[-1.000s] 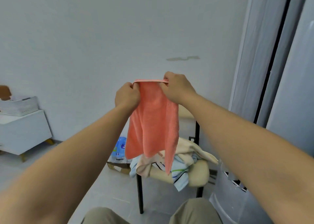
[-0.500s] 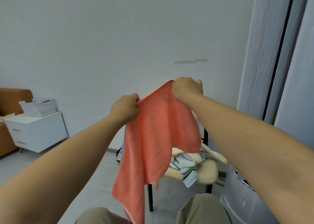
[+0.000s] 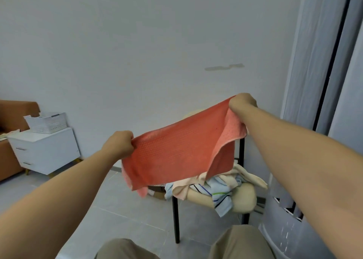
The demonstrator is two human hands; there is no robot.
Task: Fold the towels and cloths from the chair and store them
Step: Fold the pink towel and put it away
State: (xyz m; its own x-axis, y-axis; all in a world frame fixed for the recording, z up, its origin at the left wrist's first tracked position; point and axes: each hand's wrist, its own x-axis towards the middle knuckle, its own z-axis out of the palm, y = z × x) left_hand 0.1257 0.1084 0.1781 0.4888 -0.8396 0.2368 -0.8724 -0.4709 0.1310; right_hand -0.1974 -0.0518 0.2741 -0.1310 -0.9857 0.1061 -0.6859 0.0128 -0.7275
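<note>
White slatted basket [image 3: 48, 122], far left, on white drawer cabinet [image 3: 47, 150]: contents not visible. Chair [image 3: 247, 197], centre right: seat holds heap of cloths [image 3: 222, 188], cream and blue-striped, draping over the near edge. Coral towel [image 3: 176, 150]: held in the air above and left of the chair, stretched between both hands. Left hand [image 3: 117, 144] and right hand [image 3: 242, 102]: fingers clamped on opposite top corners. Change since half a second ago: hands are wider apart, towel spread broad rather than hanging long
</note>
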